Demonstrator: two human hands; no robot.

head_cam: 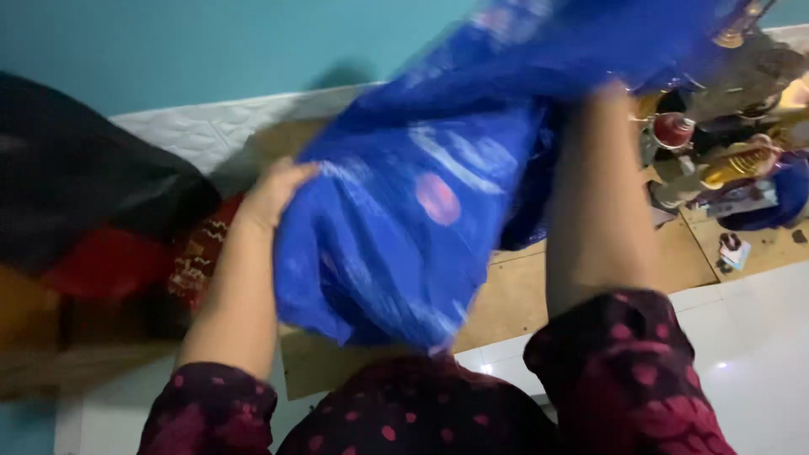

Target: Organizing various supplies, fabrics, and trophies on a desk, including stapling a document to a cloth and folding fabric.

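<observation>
As the camera looks down from the person's head, dark maroon sleeves dotted with red fill the bottom of the view, and both bare forearms reach forward from them. Between the arms hangs a large blue cloth (421, 211) with pale streaks and a pink round spot, lifted clear of the brown board (514, 299) and the white floor (750, 337) beneath. The left hand (274, 194) is closed over the cloth's left edge, its fingers curled into the fabric. The right hand (611, 88) is raised higher and buried in the folds, so whether it grips or merely props the cloth cannot be told. Beyond the left arm lies a heap of black, red and patterned clothes (101, 219), with a white quilted mattress (202, 135) behind it against a teal wall (168, 42). To the far right stands a cluster of small brass and red objects (716, 143), too blurred to name. The hanging cloth sweeps close to that cluster, so a wide swing could likely knock pieces over; its loose lower end might also drag on the board.
</observation>
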